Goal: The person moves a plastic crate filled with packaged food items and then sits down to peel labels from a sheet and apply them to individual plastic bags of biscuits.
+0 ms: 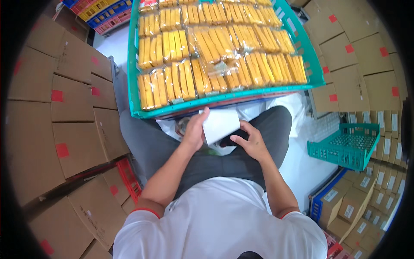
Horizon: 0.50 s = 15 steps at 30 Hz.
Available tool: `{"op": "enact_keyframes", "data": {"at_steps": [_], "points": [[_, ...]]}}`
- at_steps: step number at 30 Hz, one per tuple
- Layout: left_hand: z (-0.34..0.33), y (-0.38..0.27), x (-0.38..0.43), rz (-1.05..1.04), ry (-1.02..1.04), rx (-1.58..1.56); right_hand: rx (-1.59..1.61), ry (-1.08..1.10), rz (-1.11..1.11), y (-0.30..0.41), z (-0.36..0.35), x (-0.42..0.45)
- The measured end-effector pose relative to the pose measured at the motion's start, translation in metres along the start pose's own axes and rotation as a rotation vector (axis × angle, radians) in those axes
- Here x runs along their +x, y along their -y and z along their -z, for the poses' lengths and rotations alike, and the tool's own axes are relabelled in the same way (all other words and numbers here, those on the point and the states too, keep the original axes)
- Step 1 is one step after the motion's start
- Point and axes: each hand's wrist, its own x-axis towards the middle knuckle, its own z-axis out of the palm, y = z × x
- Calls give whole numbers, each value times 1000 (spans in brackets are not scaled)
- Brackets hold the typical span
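Note:
Above my lap, my left hand (195,131) holds a blank white sheet (221,124) by its left edge, thumb on top. The fingers of my right hand (252,142) meet the sheet's right edge, while the thumb stays apart below it. Whether they grip the sheet is unclear. A dark gap or object under the sheet cannot be made out. Just beyond my hands stands a teal plastic crate (226,100) with rows of clear packs of yellow-orange sticks (181,81). One such pack (213,45) lies on top of the others.
Stacked cardboard boxes (74,97) with red stickers rise on my left, and more boxes (352,84) at the right. An open teal crate (343,145) sits at right. Coloured crates (103,14) are stacked far left. White plastic (292,106) lies by my right knee.

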Motion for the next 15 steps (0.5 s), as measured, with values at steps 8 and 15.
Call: {"op": "enact_keyframes", "data": {"at_steps": [8, 15], "points": [[-1, 16, -2, -151, -17, 154, 242, 109, -282, -18, -1, 6], [7, 21, 5, -107, -33, 211, 164, 97, -25, 0, -6, 5]]}}
